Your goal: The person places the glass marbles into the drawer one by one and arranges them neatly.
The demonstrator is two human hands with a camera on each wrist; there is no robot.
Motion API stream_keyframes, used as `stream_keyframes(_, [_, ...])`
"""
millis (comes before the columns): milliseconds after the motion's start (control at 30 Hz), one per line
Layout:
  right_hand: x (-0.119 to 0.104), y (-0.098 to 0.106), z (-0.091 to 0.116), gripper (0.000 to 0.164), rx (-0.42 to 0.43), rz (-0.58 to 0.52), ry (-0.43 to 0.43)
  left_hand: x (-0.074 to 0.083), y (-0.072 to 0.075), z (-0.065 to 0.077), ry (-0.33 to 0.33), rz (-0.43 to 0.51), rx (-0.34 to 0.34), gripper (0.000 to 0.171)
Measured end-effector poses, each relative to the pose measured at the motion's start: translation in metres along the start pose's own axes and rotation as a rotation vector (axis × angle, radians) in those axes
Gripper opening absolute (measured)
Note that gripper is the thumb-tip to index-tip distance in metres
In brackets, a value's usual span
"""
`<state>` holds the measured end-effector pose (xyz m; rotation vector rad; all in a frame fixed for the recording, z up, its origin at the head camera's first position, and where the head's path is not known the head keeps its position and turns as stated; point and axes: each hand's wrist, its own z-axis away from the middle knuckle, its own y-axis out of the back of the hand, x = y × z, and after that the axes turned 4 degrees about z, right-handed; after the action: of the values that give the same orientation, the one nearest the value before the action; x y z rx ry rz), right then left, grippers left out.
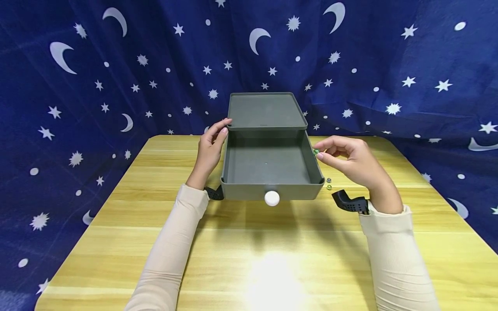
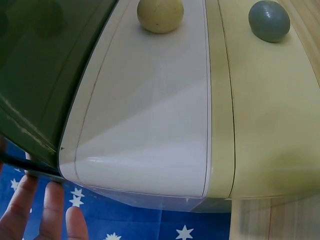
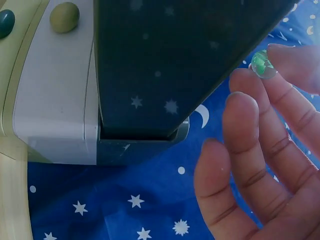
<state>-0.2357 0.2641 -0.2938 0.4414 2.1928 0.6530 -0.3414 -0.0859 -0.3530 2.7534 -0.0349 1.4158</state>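
Observation:
A small drawer cabinet stands on the table with its grey top drawer (image 1: 268, 162) pulled out, the inside bare. That drawer has a white knob (image 1: 272, 198); its top lid panel (image 1: 266, 110) lies behind. My left hand (image 1: 210, 147) rests against the cabinet's left side, fingertips at the lid's corner. Thumb and index finger of my right hand (image 1: 346, 157) pinch a green glass marble (image 3: 262, 64) beside the drawer's right wall. In the right wrist view the other fingers are spread below it.
Two more marbles, a greyish one (image 1: 328, 180) and a green one (image 1: 329, 187), lie on the wooden table (image 1: 155, 242) right of the drawer. Lower down are a white drawer (image 2: 150, 110) and a cream drawer (image 2: 275, 110), both shut. A blue starry curtain (image 1: 155, 52) hangs behind.

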Motion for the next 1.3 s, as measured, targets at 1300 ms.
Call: stream_keyframes(1300, [-0.005, -0.015, -0.003, 0.021, -0.076, 0.041, 0.028, 0.000, 0.000, 0.000, 0.004, -0.016, -0.004, 0.036])
